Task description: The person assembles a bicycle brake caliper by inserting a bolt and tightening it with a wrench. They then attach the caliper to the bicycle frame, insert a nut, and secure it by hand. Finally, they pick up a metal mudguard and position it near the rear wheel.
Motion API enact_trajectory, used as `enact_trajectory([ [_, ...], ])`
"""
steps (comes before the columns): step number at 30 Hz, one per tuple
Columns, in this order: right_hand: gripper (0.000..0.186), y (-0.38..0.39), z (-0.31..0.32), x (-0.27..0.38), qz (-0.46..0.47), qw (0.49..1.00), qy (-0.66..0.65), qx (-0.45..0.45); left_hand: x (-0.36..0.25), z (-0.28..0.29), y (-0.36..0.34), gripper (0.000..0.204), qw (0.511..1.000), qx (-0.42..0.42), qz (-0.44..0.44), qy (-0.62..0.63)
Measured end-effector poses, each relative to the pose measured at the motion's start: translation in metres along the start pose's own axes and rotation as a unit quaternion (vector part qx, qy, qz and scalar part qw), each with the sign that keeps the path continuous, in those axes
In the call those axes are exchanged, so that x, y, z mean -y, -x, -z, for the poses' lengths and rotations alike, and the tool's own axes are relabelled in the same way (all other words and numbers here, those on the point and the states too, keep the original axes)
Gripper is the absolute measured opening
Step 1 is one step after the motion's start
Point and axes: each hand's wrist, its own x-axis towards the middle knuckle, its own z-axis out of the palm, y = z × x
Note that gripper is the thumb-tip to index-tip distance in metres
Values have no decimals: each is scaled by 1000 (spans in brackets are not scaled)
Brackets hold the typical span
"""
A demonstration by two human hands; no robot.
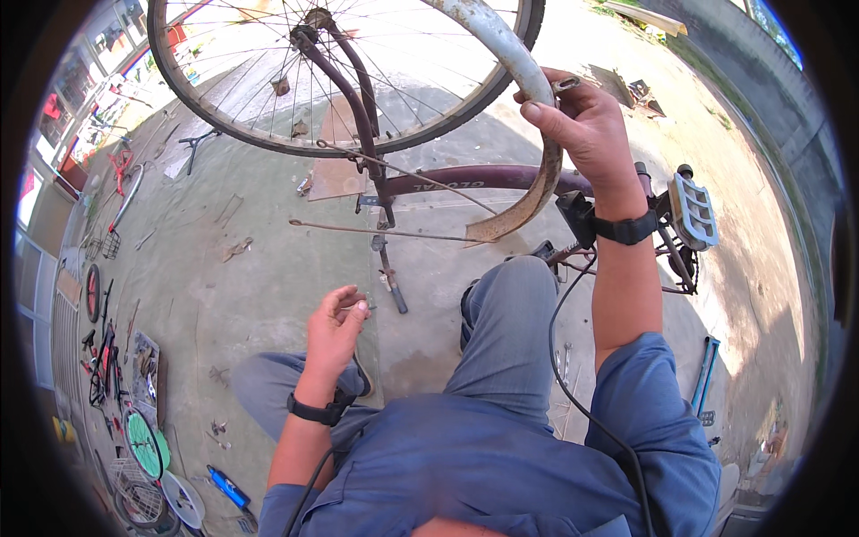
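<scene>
My right hand (582,125) is closed round a curved, rust-spotted mudguard (510,49), thumb on its near side. Two thin metal stays (385,232) reach left from the mudguard's lower end. My left hand (335,327) is held low, left of my raised knee. Its thumb and fingertips are pinched together, and a tiny piece at the tips is too small to name. Before me is a purple bicycle frame (438,179), upside down, with its spoked wheel (331,148) upward. A handlebar grip (397,300) points down near the floor, and a pale pedal (693,212) is at the right.
Loose tools and metal bits lie on the concrete floor (259,295). Bicycle parts and a tray (148,376) line the left side, with a blue bottle-like object (229,488) nearer me. Blue tubes (705,376) lie at the right. A cable runs from my right wrist strap.
</scene>
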Motion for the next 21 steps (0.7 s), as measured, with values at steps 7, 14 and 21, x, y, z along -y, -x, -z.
enact_trajectory([
  [7, 51, -5, -13, 6, -17, 999, 45, 25, 6, 1, 0, 39, 1000, 1, -4, 21],
  [14, 53, -13, -13, -14, -5, 1000, -5, -28, 26, 15, -1, 53, 997, 12, 58, 51],
  [21, 45, -20, -22, -58, -108, 951, -288, -4, 22, 37, 10, 85, 967, 46, 58, 245],
])
